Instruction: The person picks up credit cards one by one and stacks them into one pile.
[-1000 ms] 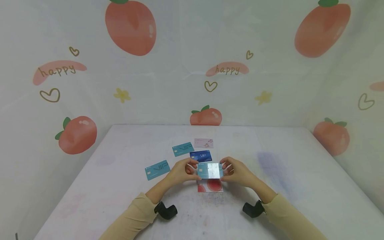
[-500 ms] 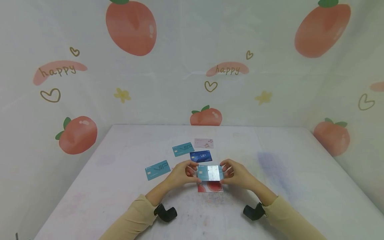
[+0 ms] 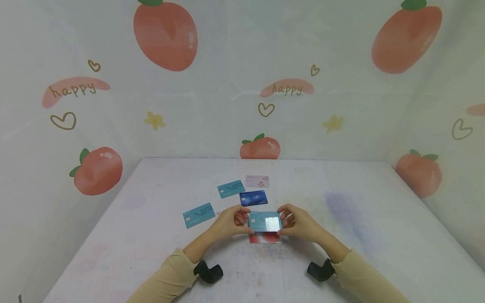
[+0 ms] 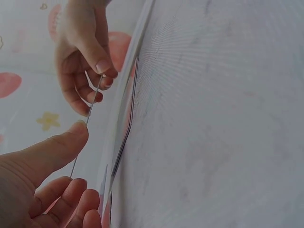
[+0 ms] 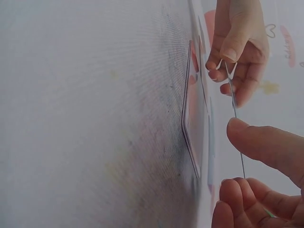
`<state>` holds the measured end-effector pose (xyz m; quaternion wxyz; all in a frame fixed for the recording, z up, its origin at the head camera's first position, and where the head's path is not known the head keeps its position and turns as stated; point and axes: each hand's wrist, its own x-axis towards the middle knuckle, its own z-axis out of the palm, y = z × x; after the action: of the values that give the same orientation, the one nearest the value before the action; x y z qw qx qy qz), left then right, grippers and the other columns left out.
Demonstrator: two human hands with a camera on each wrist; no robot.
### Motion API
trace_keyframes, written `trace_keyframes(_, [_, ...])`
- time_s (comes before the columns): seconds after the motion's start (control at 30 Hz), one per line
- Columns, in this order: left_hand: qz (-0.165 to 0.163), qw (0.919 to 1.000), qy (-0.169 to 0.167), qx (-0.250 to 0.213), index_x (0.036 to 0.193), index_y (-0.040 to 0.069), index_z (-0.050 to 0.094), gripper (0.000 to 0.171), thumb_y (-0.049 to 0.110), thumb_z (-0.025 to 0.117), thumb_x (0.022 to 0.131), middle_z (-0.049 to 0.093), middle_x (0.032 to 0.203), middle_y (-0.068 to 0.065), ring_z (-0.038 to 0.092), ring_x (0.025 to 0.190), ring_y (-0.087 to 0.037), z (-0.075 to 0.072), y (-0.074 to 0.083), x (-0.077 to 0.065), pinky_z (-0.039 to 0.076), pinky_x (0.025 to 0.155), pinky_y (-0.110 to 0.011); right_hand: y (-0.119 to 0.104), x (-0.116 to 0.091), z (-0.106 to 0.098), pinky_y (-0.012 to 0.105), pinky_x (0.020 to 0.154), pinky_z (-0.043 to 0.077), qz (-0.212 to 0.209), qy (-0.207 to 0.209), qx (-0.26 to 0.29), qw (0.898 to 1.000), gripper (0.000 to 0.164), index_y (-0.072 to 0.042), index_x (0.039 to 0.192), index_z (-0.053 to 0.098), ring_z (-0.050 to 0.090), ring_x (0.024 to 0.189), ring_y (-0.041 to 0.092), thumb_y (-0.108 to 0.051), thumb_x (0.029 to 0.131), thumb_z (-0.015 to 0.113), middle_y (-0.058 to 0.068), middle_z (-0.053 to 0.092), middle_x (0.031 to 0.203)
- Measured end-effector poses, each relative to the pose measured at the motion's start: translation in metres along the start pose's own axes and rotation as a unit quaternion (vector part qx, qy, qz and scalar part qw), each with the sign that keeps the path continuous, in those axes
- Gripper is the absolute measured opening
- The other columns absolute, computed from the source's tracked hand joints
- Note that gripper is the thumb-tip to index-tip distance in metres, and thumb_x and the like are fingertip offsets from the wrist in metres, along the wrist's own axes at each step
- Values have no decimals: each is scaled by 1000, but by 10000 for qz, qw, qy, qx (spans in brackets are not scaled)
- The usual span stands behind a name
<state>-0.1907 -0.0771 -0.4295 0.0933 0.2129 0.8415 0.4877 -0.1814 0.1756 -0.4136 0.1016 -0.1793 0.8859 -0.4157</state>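
Note:
A teal card [image 3: 260, 221] with a chip and a bright glare patch is held by its two short ends. My left hand [image 3: 228, 223] pinches its left end between thumb and fingers. At the opposite end, my right hand [image 3: 302, 222] pinches it the same way. Edge-on in the left wrist view, the card [image 4: 81, 142] stands apart from the tabletop. Below it, a red-and-white card [image 3: 266, 238] lies on the table, its far part hidden by the teal card in the head view. The right wrist view also shows this lower card [image 5: 192, 109], close to the table surface.
Behind the hands lie a dark blue VIP card [image 3: 253, 198], a teal VIP card [image 3: 231, 189] and a pale pink card [image 3: 257, 181]. Another teal card [image 3: 198, 215] lies left of my left hand. A printed cloth wall [image 3: 212, 109] rises behind the table.
Both hands have come down and slightly nearer together with the teal card, which now covers more of the red-and-white card. The cards lying on the table have stayed put.

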Motion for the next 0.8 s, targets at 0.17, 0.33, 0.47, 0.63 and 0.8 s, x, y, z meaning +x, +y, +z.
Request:
trace_keyframes(0.17, [-70, 10000, -12, 25, 113, -2, 58, 50, 13, 81, 70, 63, 95, -10, 52, 80, -15, 0, 2, -2, 46, 68, -16, 2, 0, 1, 24, 71, 51, -94, -27, 0, 10000, 53, 1, 114, 52, 54, 79, 15, -11, 70, 80, 10, 58, 95])
trace_keyframes(0.33, [-60, 9999, -30, 115, 112, -1, 58, 50, 14, 81, 71, 62, 94, -10, 52, 79, -15, 1, 1, -2, 44, 67, -14, 3, -1, 2, 23, 69, 50, -136, -40, -20, 9999, 52, 2, 112, 52, 54, 78, 15, -10, 70, 80, 10, 58, 93])
trace_keyframes(0.47, [-21, 9998, -50, 172, 112, -1, 58, 49, 15, 80, 71, 62, 94, -10, 52, 78, -15, 2, 0, -2, 44, 66, -14, 3, -2, 3, 22, 69, 50, -149, -60, -61, 9999, 52, 2, 112, 52, 54, 78, 15, -10, 70, 80, 9, 57, 93])
trace_keyframes(0.63, [12, 9998, -75, 203, 112, -1, 58, 49, 15, 80, 72, 62, 95, -10, 52, 78, -14, 3, 0, -3, 44, 66, -14, 5, -3, 4, 19, 67, 48, -253, -66, -100, 9996, 51, 2, 111, 53, 53, 76, 13, -10, 70, 80, 9, 57, 92])
trace_keyframes(0.8, [15, 9995, -81, 294, 112, -1, 59, 49, 15, 80, 71, 63, 95, -9, 52, 77, -14, 3, 0, -4, 43, 64, -15, 6, -3, 4, 18, 66, 48, -301, -92, -86, 9995, 51, 2, 111, 53, 54, 75, 12, -9, 69, 80, 9, 58, 92])
